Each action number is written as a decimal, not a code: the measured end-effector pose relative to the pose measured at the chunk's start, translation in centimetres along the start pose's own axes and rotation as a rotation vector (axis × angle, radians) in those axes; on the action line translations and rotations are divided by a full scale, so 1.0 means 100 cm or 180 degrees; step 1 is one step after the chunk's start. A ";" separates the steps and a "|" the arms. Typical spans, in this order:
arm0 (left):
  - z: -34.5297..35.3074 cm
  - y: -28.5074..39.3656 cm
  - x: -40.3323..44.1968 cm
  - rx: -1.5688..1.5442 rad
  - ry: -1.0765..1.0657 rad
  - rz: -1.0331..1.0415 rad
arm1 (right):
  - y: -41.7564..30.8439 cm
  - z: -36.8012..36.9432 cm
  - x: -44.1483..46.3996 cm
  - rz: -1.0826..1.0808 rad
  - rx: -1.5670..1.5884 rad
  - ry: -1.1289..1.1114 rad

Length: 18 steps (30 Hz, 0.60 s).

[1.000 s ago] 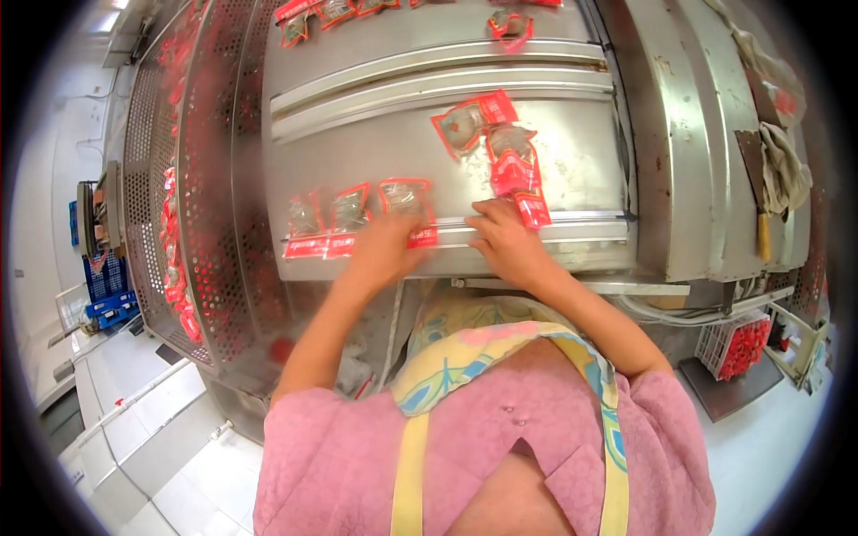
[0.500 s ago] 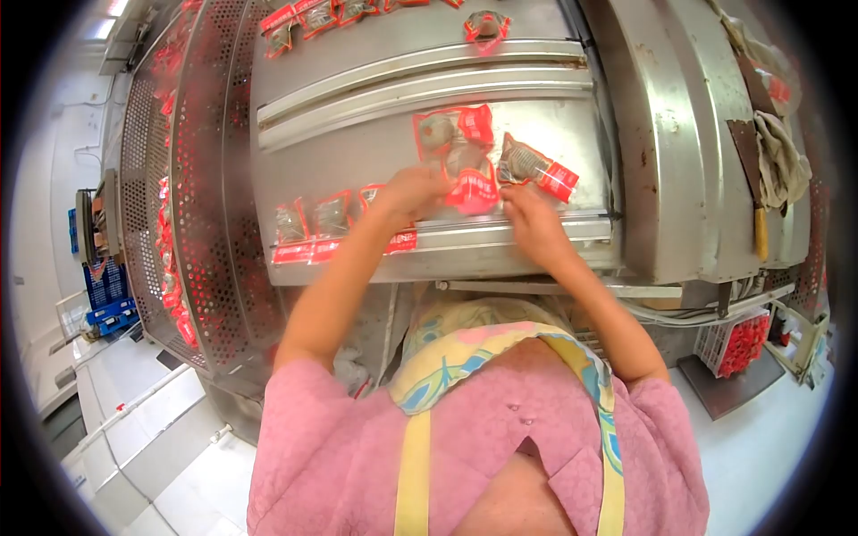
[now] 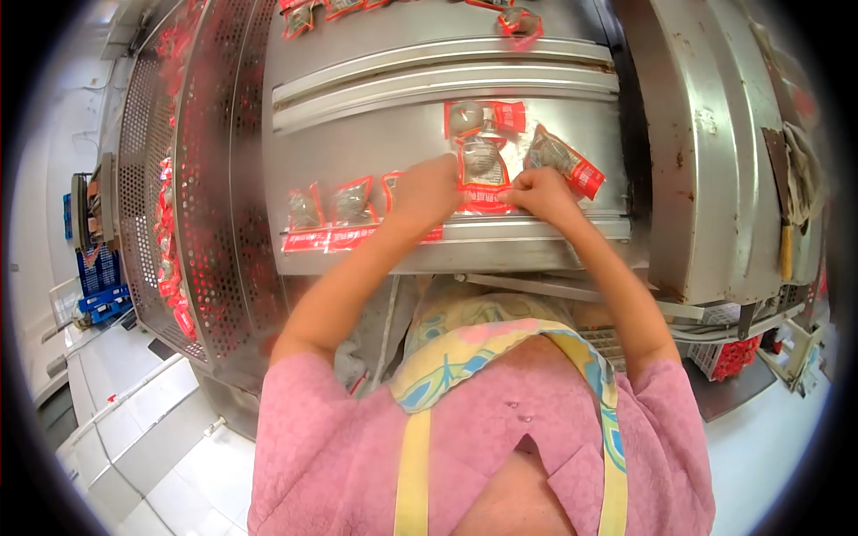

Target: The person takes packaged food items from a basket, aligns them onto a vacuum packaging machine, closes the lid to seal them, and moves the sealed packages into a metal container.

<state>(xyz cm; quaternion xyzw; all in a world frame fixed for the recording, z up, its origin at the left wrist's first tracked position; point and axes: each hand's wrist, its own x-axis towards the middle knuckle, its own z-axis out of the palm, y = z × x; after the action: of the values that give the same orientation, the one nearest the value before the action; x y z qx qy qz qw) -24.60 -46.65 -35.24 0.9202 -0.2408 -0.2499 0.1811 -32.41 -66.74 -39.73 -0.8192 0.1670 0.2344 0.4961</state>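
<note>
A clear-and-red packet [image 3: 483, 166] lies between my hands on the metal surface [image 3: 357, 147]. My left hand [image 3: 429, 189] is closed on its lower left corner. The fingertips of my right hand [image 3: 538, 191] pinch its lower right corner. Just above it sits another packet [image 3: 483, 117], turned sideways. A slanted packet [image 3: 567, 161] rests beyond my right fingers. To the left, a packet [image 3: 305, 213] and a second packet [image 3: 353, 204] stand in a row along the front rail, with one more partly hidden by my left hand.
More packets [image 3: 521, 25] lie across the far metal rails [image 3: 447, 76]. A perforated metal guard [image 3: 211, 179] with red packets behind it is at the left. Metal housing [image 3: 706, 161] borders the right side. A cloth [image 3: 802, 170] hangs there, above a crate of red items [image 3: 735, 359].
My hands have moved from the front rail to the middle packet, which now lies upright and flatter. The slanted packet has been separated to the right. My left hand has left the row.
</note>
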 end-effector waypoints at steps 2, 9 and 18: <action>0.007 0.002 -0.001 0.0528 0.0242 0.0167 | -0.005 0.011 -0.006 -0.0139 -0.0475 0.0578; 0.004 0.004 -0.006 0.0724 -0.0421 -0.0178 | 0.004 0.019 -0.015 -0.0334 -0.0712 0.0363; 0.006 -0.010 -0.005 0.0282 -0.0077 -0.0221 | 0.007 0.017 -0.006 0.0093 -0.0034 0.0292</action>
<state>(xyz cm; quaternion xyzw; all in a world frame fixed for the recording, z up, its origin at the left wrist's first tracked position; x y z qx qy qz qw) -24.97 -45.70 -36.01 0.9320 -0.2217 -0.2562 0.1285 -33.62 -65.51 -40.61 -0.8292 0.2003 0.2047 0.4800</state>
